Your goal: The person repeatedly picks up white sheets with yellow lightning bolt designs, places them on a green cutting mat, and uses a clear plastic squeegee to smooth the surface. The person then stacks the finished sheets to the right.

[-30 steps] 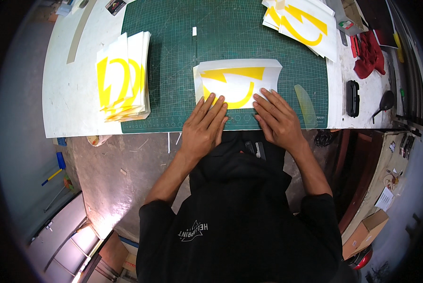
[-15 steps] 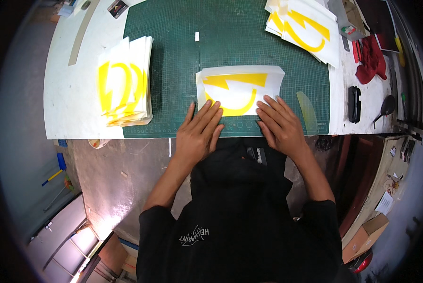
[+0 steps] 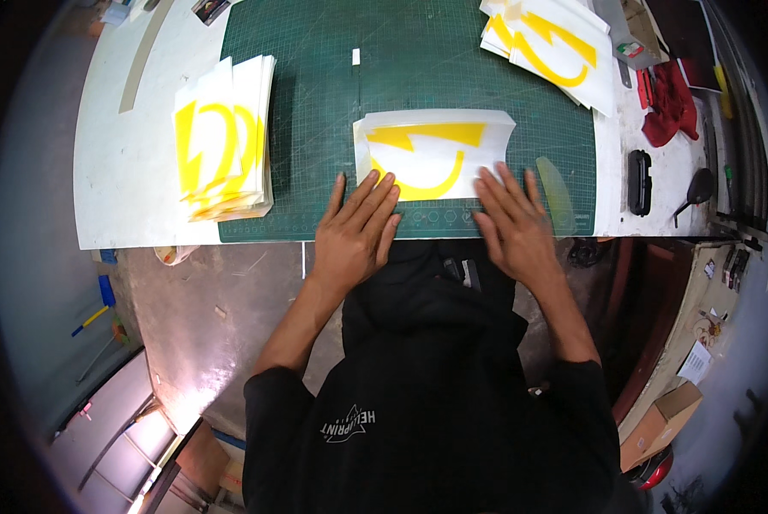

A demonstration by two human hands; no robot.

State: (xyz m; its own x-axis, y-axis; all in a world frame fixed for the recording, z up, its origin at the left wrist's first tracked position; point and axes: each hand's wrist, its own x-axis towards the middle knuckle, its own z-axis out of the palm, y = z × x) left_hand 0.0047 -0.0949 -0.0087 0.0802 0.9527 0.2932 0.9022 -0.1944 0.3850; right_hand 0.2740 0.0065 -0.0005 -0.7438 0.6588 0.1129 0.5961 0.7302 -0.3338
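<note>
A white sheet with yellow cut shapes (image 3: 418, 158) lies on the green cutting mat (image 3: 315, 94) near the table's front edge, its far edge and right side curling up a little. My left hand (image 3: 354, 230) rests flat at the sheet's near left corner, fingertips on it. At the near right corner is my right hand (image 3: 519, 227), fingers stretched and slightly blurred; whether they press on the sheet I cannot tell. Neither hand grips anything. To the right of my right hand lies a translucent yellowish curved piece (image 3: 555, 195).
Stacked sheets with yellow shapes (image 3: 225, 141) lie at the left, and another pile (image 3: 546, 47) sits at the far right. Beyond the mat's right side are a red cloth (image 3: 671, 107), a black case (image 3: 640, 186) and a black round-headed tool (image 3: 699, 187). A small white piece (image 3: 356, 57) marks the mat's middle.
My right hand has slid slightly rightward, its fingers spreading toward the sheet's right edge. The left hand stays at its corner, fingers a little more spread. The whole view has shifted slightly.
</note>
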